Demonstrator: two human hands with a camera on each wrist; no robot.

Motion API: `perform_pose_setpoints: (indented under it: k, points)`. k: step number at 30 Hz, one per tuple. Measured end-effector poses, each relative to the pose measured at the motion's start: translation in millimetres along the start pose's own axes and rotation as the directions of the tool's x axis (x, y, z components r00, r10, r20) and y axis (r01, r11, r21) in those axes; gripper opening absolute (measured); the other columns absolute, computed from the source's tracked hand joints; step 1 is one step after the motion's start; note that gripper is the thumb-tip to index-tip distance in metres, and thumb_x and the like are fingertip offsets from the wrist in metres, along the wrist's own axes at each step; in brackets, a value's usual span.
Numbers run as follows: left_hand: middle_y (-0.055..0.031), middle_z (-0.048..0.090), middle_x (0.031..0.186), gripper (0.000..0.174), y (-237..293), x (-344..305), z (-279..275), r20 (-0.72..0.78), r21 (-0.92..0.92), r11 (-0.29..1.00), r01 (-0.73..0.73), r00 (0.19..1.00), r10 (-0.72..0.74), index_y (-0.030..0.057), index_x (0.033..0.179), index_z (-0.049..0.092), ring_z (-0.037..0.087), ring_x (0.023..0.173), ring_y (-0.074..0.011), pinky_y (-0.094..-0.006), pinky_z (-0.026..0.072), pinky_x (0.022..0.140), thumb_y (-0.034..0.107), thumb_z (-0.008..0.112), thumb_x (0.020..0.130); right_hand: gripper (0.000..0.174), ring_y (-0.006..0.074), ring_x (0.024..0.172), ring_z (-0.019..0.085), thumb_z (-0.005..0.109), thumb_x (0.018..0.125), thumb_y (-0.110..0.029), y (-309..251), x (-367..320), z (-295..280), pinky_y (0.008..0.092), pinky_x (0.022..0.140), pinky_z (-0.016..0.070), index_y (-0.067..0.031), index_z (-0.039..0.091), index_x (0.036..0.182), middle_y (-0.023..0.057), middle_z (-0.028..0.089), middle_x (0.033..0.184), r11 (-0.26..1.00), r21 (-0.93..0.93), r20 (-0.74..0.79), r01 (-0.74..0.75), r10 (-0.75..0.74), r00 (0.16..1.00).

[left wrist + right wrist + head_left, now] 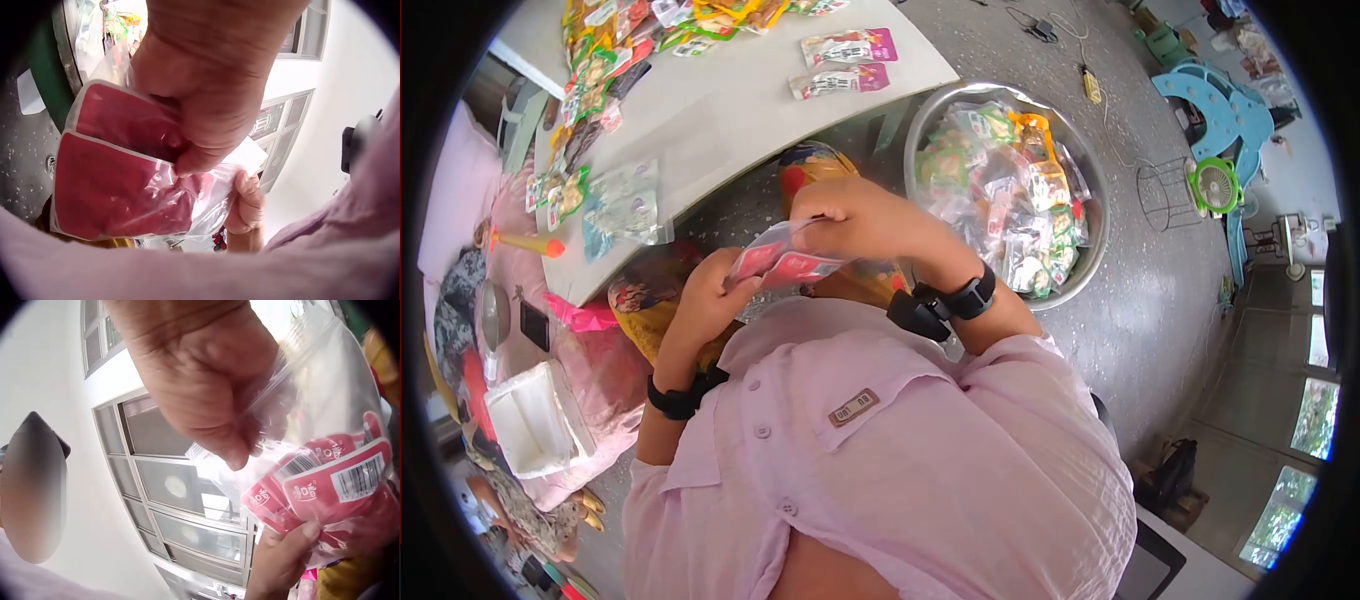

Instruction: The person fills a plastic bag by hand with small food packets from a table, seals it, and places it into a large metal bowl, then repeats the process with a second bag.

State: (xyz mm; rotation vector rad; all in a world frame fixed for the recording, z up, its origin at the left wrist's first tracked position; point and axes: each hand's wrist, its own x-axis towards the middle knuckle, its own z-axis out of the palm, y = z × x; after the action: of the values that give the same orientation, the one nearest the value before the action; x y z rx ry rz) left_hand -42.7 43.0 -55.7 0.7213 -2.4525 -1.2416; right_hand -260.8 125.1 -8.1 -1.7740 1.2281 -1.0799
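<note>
Between the two hands is a clear plastic bag [337,381] with several red-labelled packets [119,187] in it. My left hand [709,297] pinches the packets through the film at the bag's lower end, thumb on top; the right wrist view shows this left hand [281,559] below the barcode labels. At the bag's zip-edged upper end, my right hand [200,381] grips the clear film between thumb and curled fingers. Its fingertips are partly hidden behind the film. In the head view the right hand [850,215] is above and right of the left one.
A pale table [730,110] holds piled coloured packets [600,75], two pink-and-white packets [845,80] and clear bags [625,200]. A metal basin [912,150] full of packets stands on the floor at the right. A white foam box [540,420] lies at the left.
</note>
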Motion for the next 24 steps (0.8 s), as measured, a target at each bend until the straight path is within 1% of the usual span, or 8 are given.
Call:
perform_pose_setpoints:
  k: [2,6,7,10,15,17,21,24]
  points:
    - [-0.0075,0.054,0.081,0.025,-4,2,2,-0.033,-0.049,0.999,-0.019,0.999,0.018,0.0018,0.093,0.051,0.050,0.068,-0.0149,-0.0260,0.0383,0.057,0.010,0.057,0.070,0.008,0.0209,0.060,0.051,0.055,0.067,-0.008,-4,-15,-21,0.0289,0.056,0.0388,-0.0007,0.051,0.067,0.0105,0.050,0.064,0.999,-0.034,-0.070,0.001,-0.003,0.998]
    - [-0.0062,0.055,0.087,0.027,-36,-1,0,-0.101,-0.021,0.996,0.092,0.990,-0.094,0.0011,0.097,0.050,0.050,0.073,-0.0108,-0.0232,0.0401,0.062,0.008,0.056,0.072,0.001,0.0106,0.061,0.049,0.054,0.072,-0.004,1,-64,-75,0.0234,0.056,0.0388,-0.0028,0.054,0.072,0.0034,0.051,0.065,0.969,-0.163,-0.302,-0.184,0.128,0.944]
    - [-0.0066,0.055,0.087,0.026,-47,-2,-1,-0.097,-0.045,0.992,0.118,0.988,-0.122,0.0008,0.096,0.049,0.050,0.073,-0.0111,-0.0232,0.0406,0.064,0.008,0.056,0.072,0.002,0.0092,0.062,0.049,0.053,0.072,-0.003,7,-81,-88,0.0231,0.057,0.0389,-0.0031,0.055,0.074,0.0016,0.052,0.066,0.969,-0.032,-0.358,-0.244,0.217,0.908]
    - [-0.0067,0.055,0.083,0.022,-78,-9,-1,-0.061,-0.081,0.971,0.224,0.971,-0.229,-0.0004,0.094,0.050,0.052,0.073,-0.0116,-0.0232,0.0414,0.068,0.008,0.053,0.074,0.002,0.0067,0.062,0.047,0.053,0.074,-0.005,25,-129,-118,0.0216,0.056,0.0377,-0.0031,0.055,0.074,-0.0012,0.051,0.067,0.906,0.199,-0.471,-0.374,0.423,0.775]
    - [-0.0047,0.054,0.076,0.015,-128,-27,10,0.082,-0.138,0.915,0.378,0.925,-0.370,0.0007,0.087,0.051,0.050,0.069,-0.0118,-0.0236,0.0407,0.064,0.008,0.051,0.075,0.007,0.0060,0.058,0.047,0.053,0.073,-0.010,73,-210,-149,0.0207,0.052,0.0356,-0.0034,0.053,0.071,-0.0015,0.050,0.062,0.746,0.111,-0.639,-0.657,0.560,0.528]
    - [-0.0041,0.053,0.074,0.013,-150,-35,15,0.067,-0.052,0.932,0.359,0.932,-0.355,0.0015,0.085,0.051,0.050,0.068,-0.0112,-0.0234,0.0401,0.062,0.009,0.051,0.074,0.009,0.0062,0.055,0.046,0.053,0.072,-0.013,99,-249,-161,0.0204,0.049,0.0350,-0.0043,0.053,0.069,-0.0014,0.050,0.059,0.673,0.135,-0.704,-0.727,0.582,0.408]
    - [-0.0044,0.053,0.072,0.014,-157,-38,17,0.035,0.002,0.934,0.358,0.933,-0.358,0.0020,0.083,0.052,0.049,0.067,-0.0110,-0.0236,0.0397,0.061,0.011,0.052,0.073,0.014,0.0070,0.050,0.045,0.054,0.071,-0.019,148,-334,-190,0.0200,0.046,0.0352,-0.0051,0.053,0.069,-0.0006,0.049,0.056,0.501,0.172,-0.843,-0.848,0.521,0.137]
    - [-0.0045,0.052,0.071,0.013,-156,-38,18,0.021,-0.021,0.930,0.367,0.930,-0.366,0.0017,0.083,0.052,0.049,0.067,-0.0111,-0.0235,0.0396,0.061,0.011,0.052,0.073,0.017,0.0146,0.053,0.051,0.053,0.070,-0.021,182,-405,-215,0.0264,0.050,0.0397,-0.0049,0.054,0.072,0.0062,0.053,0.059,0.274,0.076,-0.919,-0.959,0.393,0.040]
